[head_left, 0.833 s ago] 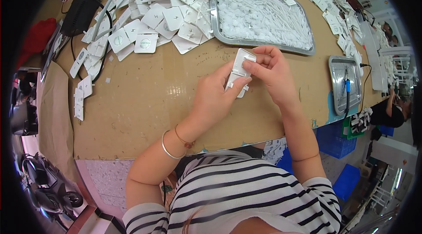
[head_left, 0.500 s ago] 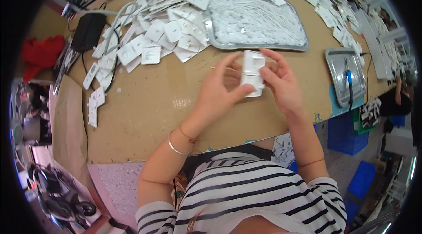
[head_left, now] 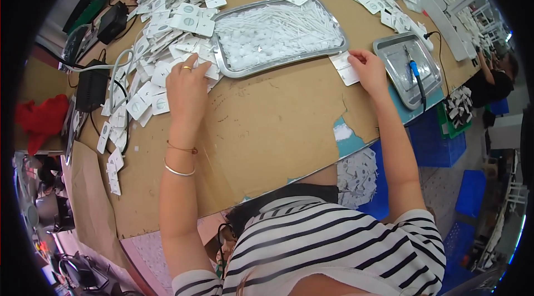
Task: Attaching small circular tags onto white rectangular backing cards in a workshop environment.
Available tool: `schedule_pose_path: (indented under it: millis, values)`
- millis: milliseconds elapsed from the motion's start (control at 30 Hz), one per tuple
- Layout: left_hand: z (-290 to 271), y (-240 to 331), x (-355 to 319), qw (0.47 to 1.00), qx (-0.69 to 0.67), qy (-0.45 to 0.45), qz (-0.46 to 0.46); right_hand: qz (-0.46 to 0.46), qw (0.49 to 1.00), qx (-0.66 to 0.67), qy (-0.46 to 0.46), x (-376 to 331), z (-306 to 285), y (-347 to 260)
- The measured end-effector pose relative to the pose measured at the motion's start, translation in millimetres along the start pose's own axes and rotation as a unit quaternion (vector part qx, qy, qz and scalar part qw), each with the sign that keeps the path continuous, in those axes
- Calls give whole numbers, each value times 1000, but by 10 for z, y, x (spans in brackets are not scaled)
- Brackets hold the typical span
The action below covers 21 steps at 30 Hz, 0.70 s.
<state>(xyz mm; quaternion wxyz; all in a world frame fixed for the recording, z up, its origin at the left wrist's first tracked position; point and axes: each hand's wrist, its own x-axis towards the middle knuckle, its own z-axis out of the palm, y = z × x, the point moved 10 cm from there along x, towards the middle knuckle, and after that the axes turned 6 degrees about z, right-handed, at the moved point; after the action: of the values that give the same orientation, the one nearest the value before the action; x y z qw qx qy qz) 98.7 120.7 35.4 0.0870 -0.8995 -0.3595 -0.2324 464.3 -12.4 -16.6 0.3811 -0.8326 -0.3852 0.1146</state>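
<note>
Reaching out both ways across the cardboard-covered desk [head_left: 267, 129], the person splits the work between two hands. Nearest in, the left hand [head_left: 188, 82], ring on one finger and bangles at the wrist, lies palm-down with fingers loosely spread on the edge of the heap of white square packets [head_left: 150, 82]; whether it has pinched one yet I cannot tell. Over on the other side the right hand [head_left: 368, 68] presses fingertips onto a single white packet [head_left: 346, 68] lying flat on the desk, just beside the rim of the big oval metal tray [head_left: 222, 68], which is full of small white parts. So this reads as the changeover: one piece being set down, a fresh one being fetched. The pickup looks to call for lifting just one packet off an overlapping pile. Farther right sits a smaller metal tray [head_left: 389, 51] with a blue-handled tool [head_left: 416, 73] in it.
</note>
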Motion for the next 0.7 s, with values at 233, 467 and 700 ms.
schedule_pose_path:
  millis: [233,467,700]
  values:
    - [84,9,34,999,22,30,-3,-17,999,22,-28,235,323,-182]
    - [-159,125,-66,991,14,119,59,16,1000,-7,6,237,93,3]
    - [-123,45,-48,995,16,85,52,-24,999,-18,26,382,59,-234]
